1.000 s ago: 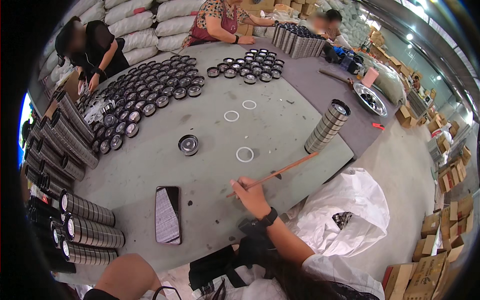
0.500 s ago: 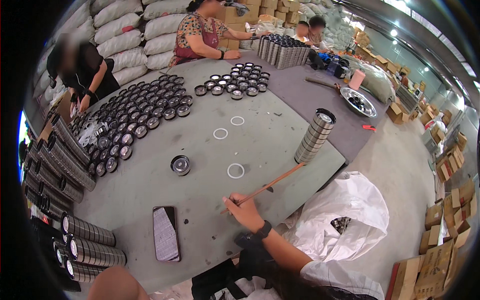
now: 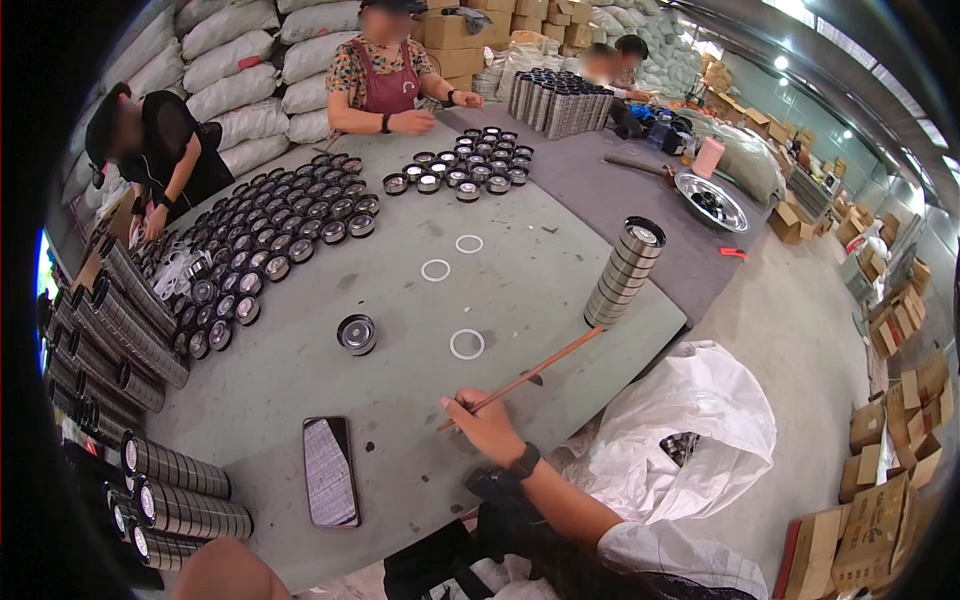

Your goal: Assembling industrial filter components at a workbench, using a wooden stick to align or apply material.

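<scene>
My right hand [image 3: 484, 422], a dark band on its wrist, is closed round a thin brown wooden stick [image 3: 535, 372]. The stick slants up to the right, its far tip at the foot of a stack of round black-and-silver caps [image 3: 625, 272]. A single cap [image 3: 357, 334] sits on the grey table to the left of the hand. Nearer me lies a phone [image 3: 331, 472] with a lit screen. Three white rings rest beyond my hand, the closest ring [image 3: 467, 344] just above it. My left hand is out of view; bare skin shows at the lower left edge.
Many caps [image 3: 290, 215] spread over the table's left side, with tall stacks [image 3: 130, 310] along that edge. A co-worker in an apron [image 3: 390, 80] and one in black [image 3: 165, 150] stand across. A metal bowl [image 3: 735, 215] is far right; a white sack [image 3: 690, 400] sits below the right edge.
The aproned co-worker has turned and drawn both hands back from the block of stacked caps. The co-worker in black has lowered a hand. My right hand and the stick keep practically the same place.
</scene>
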`<control>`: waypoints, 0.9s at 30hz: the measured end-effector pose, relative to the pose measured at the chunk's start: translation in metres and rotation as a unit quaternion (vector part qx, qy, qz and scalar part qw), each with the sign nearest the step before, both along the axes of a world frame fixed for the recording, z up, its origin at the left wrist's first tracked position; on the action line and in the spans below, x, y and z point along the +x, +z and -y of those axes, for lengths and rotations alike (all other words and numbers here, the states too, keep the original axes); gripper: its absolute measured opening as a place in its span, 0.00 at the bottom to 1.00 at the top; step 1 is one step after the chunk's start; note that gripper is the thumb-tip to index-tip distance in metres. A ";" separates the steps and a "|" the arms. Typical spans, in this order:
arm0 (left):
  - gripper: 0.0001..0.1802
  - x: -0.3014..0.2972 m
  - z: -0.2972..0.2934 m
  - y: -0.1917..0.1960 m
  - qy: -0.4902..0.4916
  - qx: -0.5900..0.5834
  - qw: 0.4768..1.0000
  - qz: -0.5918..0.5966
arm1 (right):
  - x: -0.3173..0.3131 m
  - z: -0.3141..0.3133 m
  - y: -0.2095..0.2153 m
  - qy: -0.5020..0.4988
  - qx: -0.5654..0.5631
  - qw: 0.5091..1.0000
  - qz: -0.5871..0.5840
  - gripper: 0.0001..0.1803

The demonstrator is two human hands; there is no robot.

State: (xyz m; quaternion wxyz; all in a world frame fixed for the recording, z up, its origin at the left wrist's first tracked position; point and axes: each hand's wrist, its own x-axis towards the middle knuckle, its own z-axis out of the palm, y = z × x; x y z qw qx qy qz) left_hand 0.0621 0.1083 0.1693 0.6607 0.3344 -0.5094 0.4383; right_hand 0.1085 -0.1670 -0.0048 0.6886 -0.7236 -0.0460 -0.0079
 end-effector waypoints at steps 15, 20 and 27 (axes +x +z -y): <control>0.12 -0.064 -0.057 -0.001 0.156 0.022 0.986 -0.047 | -0.003 -0.001 0.006 -0.008 -0.038 0.999 0.020 0.19; 0.11 -0.135 -0.064 0.036 0.263 0.072 0.960 -0.061 | -0.006 -0.008 0.021 -0.032 -0.012 0.999 0.027 0.18; 0.30 0.083 0.041 -0.069 0.385 0.366 0.708 -0.465 | 0.006 0.009 0.007 -0.063 0.086 0.994 0.022 0.14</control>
